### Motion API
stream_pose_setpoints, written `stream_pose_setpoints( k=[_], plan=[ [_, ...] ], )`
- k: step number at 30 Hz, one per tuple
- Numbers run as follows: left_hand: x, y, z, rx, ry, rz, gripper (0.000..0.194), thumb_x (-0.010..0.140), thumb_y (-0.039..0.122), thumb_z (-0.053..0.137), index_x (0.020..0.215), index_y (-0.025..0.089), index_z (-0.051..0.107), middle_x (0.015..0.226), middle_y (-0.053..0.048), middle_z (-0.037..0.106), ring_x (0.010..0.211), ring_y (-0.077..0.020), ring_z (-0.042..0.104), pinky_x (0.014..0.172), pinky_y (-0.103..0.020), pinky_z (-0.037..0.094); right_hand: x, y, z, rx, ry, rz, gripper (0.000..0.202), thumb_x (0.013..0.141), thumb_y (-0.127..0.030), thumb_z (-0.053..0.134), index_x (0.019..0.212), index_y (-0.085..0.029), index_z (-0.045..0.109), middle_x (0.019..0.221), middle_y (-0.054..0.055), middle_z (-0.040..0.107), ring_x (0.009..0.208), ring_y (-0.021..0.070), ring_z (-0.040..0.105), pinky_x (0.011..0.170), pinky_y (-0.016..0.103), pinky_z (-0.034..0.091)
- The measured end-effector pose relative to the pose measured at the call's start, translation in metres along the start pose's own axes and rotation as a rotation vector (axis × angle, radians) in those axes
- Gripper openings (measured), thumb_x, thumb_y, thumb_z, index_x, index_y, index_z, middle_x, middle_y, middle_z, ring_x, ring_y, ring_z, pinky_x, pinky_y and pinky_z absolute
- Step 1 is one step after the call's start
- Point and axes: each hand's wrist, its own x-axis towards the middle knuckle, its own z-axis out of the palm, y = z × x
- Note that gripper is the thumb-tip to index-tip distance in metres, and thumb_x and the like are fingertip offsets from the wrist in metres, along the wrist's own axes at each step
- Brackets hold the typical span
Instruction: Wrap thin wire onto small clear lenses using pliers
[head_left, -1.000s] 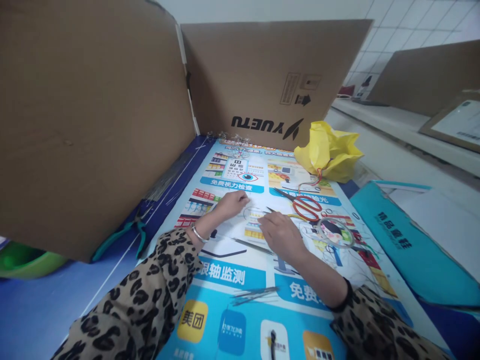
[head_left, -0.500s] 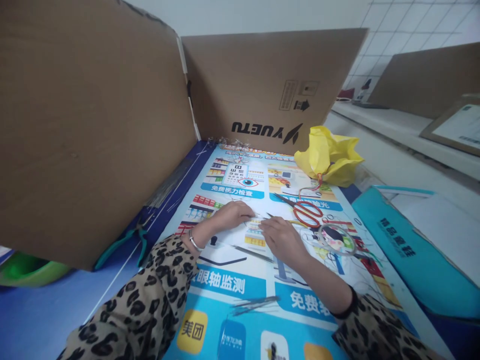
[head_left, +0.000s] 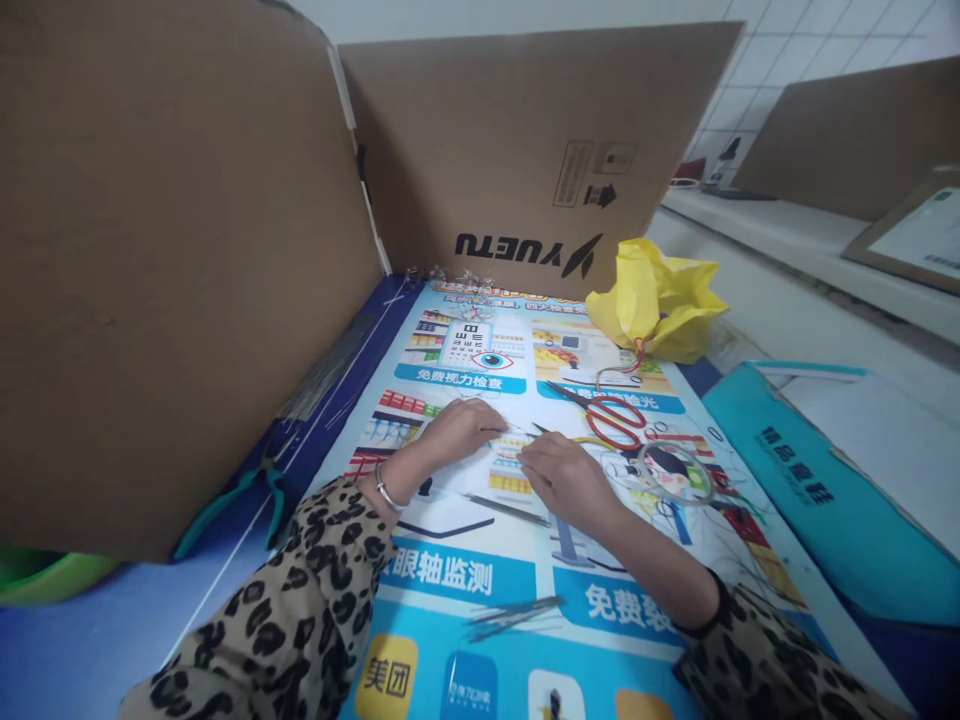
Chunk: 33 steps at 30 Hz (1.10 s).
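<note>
Two hands (head_left: 463,428) just apart, backs upward

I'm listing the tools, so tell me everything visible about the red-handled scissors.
The scissors have dark blades, metal by their look, and two orange-red loops, apparently plastic. They lie on the printed sheet beyond the right hand, blades pointing left and away. No hand touches them. A yellow handle lies close to the nearer loop; contact is unclear.
</note>
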Motion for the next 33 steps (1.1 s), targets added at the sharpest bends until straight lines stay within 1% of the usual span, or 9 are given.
stream_pose_setpoints(
  k=[4, 7, 10, 13, 17, 19, 22, 28, 33],
  plan=[
    [0.001, 0.001, 0.000, 0.012, 0.013, -0.013, 0.019, 0.083, 0.024, 0.054, 0.093, 0.020, 0.068, 0.094, -0.002, 0.070, 0.093, -0.0159, 0.060, 0.085, -0.031, 0.043, 0.002, -0.003, -0.003, 0.016, -0.026, -0.006, 0.020, 0.085, -0.021, 0.046, 0.084, -0.020, 0.065, 0.081, 0.005, 0.065, 0.086, 0.0174, 0.054, 0.079, 0.032, 0.044],
    [0.000, 0.000, 0.001, -0.001, 0.031, -0.015, 0.018, 0.083, 0.023, 0.054, 0.093, 0.021, 0.068, 0.093, -0.002, 0.070, 0.093, -0.0159, 0.059, 0.085, -0.031, 0.043, 0.000, -0.003, -0.001, 0.025, -0.019, -0.001, 0.018, 0.084, -0.021, 0.047, 0.087, -0.020, 0.065, 0.082, 0.005, 0.065, 0.087, 0.0175, 0.054, 0.079, 0.033, 0.044],
    [-0.001, -0.003, 0.003, -0.041, 0.036, 0.005, 0.018, 0.082, 0.023, 0.054, 0.094, 0.022, 0.068, 0.093, -0.001, 0.070, 0.093, -0.0156, 0.059, 0.086, -0.032, 0.043, -0.004, -0.002, 0.004, 0.029, 0.014, -0.006, 0.021, 0.083, -0.020, 0.049, 0.096, -0.020, 0.064, 0.088, 0.005, 0.065, 0.091, 0.0177, 0.054, 0.080, 0.033, 0.044],
    [-0.002, -0.008, 0.004, -0.098, 0.036, 0.031, 0.017, 0.081, 0.024, 0.056, 0.094, 0.022, 0.067, 0.093, -0.001, 0.069, 0.093, -0.0152, 0.059, 0.087, -0.031, 0.043, -0.007, 0.001, 0.008, 0.017, 0.058, 0.002, 0.022, 0.083, -0.019, 0.048, 0.098, -0.021, 0.064, 0.093, 0.005, 0.065, 0.091, 0.0174, 0.054, 0.081, 0.033, 0.044],
    [-0.002, -0.010, 0.004, -0.103, 0.091, -0.025, 0.015, 0.081, 0.023, 0.056, 0.091, 0.019, 0.066, 0.091, -0.003, 0.069, 0.090, -0.0158, 0.059, 0.084, -0.031, 0.044, -0.008, 0.003, 0.008, -0.022, 0.142, 0.108, 0.022, 0.084, -0.020, 0.046, 0.096, -0.018, 0.065, 0.092, 0.006, 0.065, 0.089, 0.0182, 0.054, 0.080, 0.034, 0.043],
    [-0.003, -0.009, 0.002, -0.077, 0.115, -0.057, 0.013, 0.081, 0.022, 0.056, 0.089, 0.019, 0.065, 0.089, -0.003, 0.068, 0.089, -0.0161, 0.058, 0.083, -0.031, 0.044, -0.007, 0.004, 0.007, -0.058, 0.128, 0.154, 0.022, 0.084, -0.021, 0.047, 0.097, -0.018, 0.065, 0.091, 0.007, 0.065, 0.089, 0.0193, 0.053, 0.079, 0.035, 0.043],
    [-0.004, -0.007, 0.000, -0.039, 0.125, -0.079, 0.012, 0.081, 0.022, 0.054, 0.084, 0.018, 0.065, 0.085, -0.003, 0.067, 0.085, -0.0159, 0.057, 0.080, -0.031, 0.044, -0.005, 0.002, 0.005, -0.109, 0.068, 0.177, 0.025, 0.084, -0.021, 0.046, 0.101, -0.018, 0.065, 0.093, 0.008, 0.064, 0.090, 0.0205, 0.051, 0.079, 0.036, 0.042],
    [-0.004, -0.007, -0.005, -0.019, 0.075, -0.071, 0.011, 0.080, 0.021, 0.056, 0.085, 0.018, 0.065, 0.085, -0.004, 0.067, 0.085, -0.0162, 0.057, 0.080, -0.031, 0.044, -0.003, -0.001, 0.004, -0.136, 0.009, 0.188, 0.025, 0.085, -0.020, 0.045, 0.098, -0.019, 0.065, 0.094, 0.008, 0.062, 0.090, 0.0206, 0.050, 0.078, 0.035, 0.040],
    [-0.003, -0.007, -0.007, -0.024, 0.042, -0.064, 0.011, 0.080, 0.018, 0.055, 0.081, 0.019, 0.066, 0.084, -0.002, 0.069, 0.083, -0.0157, 0.057, 0.081, -0.030, 0.044, -0.003, -0.001, 0.003, -0.104, -0.004, 0.163, 0.025, 0.085, -0.021, 0.045, 0.102, -0.020, 0.063, 0.106, 0.007, 0.063, 0.098, 0.0233, 0.049, 0.082, 0.040, 0.040]
  ],
)
